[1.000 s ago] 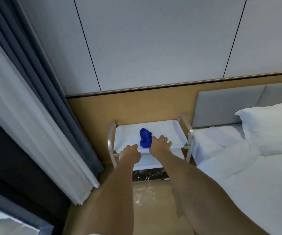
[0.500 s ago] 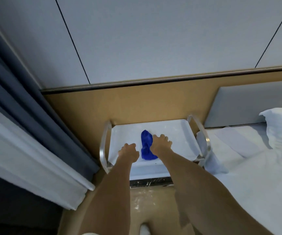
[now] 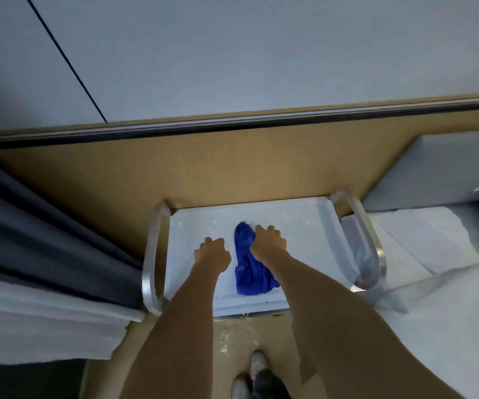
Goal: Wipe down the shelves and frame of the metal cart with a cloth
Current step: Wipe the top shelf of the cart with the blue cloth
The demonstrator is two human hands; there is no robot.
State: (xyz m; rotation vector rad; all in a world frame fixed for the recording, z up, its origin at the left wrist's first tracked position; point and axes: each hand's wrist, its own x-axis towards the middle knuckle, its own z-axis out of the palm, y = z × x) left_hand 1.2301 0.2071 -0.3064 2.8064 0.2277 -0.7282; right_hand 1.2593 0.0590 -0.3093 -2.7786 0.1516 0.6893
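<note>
Both hands down on the top shelf of the cart, cloth under the right one.

The white bed (image 3: 434,312) sits to the right, the grey curtain (image 3: 45,226) to the left, and between them stands the silver metal cart with curved side rails (image 3: 150,254) against the tan wall panel. Its white top shelf (image 3: 304,226) carries the crumpled blue cloth (image 3: 249,272), lying near the middle. The right hand (image 3: 268,240) presses on the cloth's far end, fingers curled and gripping it. The left hand (image 3: 212,251) rests just beside it, fingers balled into a fist, holding nothing.
</note>
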